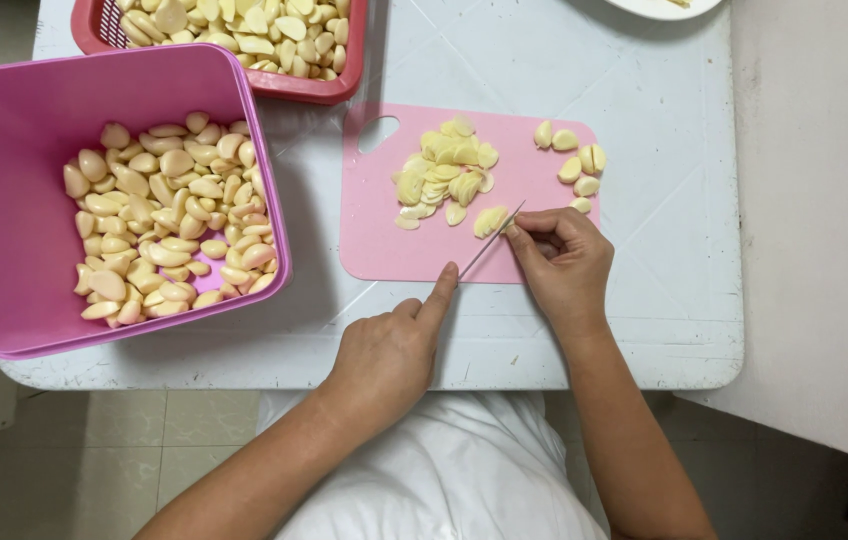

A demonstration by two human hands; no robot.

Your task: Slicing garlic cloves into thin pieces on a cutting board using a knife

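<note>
The head view looked straight down on a white table with scuffed edges. Low in the middle of the frame, the left hand was closed around the handle of a knife, its forefinger stretched out along the back of the thin blade. The handle itself was hidden inside the fist. The blade ran up and to the right across the lower edge of a pink cutting board, and its tip met a garlic clove partly cut into slices.

The right hand sat just right of the blade, at the lower right corner of the board, its fingers curled together and the fingertips pressed down on that clove. The two hands were near each other, with the blade between them.

Above the clove, in the middle of the board, lay a heap of garlic slices. Toward the board's upper right corner a few whole cloves lay loose, apart from the heap.

At the left of the frame stood a deep pink tub holding many peeled cloves, close beside the board but not touching it. At the top edge, left of centre, a red basket held more peeled garlic. A white plate showed only its rim at the upper right. At the bottom, a white garment showed between the forearms, with a tiled floor to its left.
</note>
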